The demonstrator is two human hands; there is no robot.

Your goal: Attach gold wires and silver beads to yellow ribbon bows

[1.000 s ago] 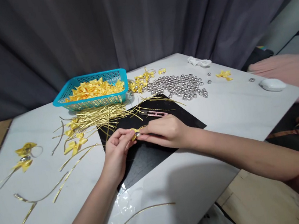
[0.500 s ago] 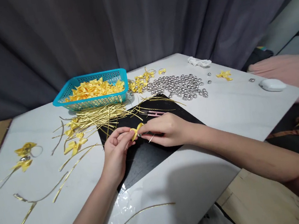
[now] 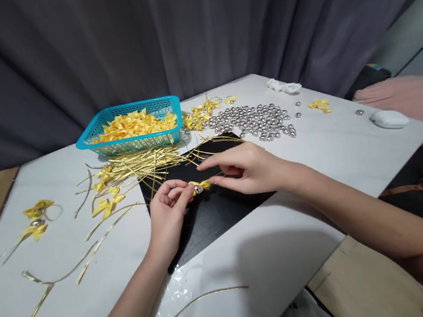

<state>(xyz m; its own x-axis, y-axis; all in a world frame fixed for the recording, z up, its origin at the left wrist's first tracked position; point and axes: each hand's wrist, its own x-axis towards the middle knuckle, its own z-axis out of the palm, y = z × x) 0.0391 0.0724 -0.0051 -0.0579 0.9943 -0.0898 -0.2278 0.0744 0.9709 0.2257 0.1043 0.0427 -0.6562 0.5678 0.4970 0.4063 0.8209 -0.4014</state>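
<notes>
Over the black mat (image 3: 202,233), my left hand (image 3: 166,201) pinches the left side of a small yellow ribbon bow (image 3: 205,183) between thumb and fingers. A shiny silver heart-shaped bead (image 3: 198,188) sits at the bow's middle, facing up. My right hand (image 3: 246,169) is at the bow's right side, thumb tip touching or almost touching it. Its index finger stretches out above the bow, apart from the thumb. A thin strand, perhaps wire, shows between the bow and the right hand; the curled right fingers are partly hidden.
A blue basket (image 3: 131,144) holds yellow bows. In front lie gold twist ties (image 3: 149,162); silver beads (image 3: 253,120) spread to the right. Bows with beads (image 3: 37,222) lie at left. Crumpled white tissue (image 3: 284,86) and a white computer mouse (image 3: 389,119) are at right. A person's pink sleeve (image 3: 411,99) shows beyond.
My right hand has spread its fingers and lifted its index finger off the bow. The bow has turned so its silver bead faces up. The scissors on the mat are now hidden behind my right hand.
</notes>
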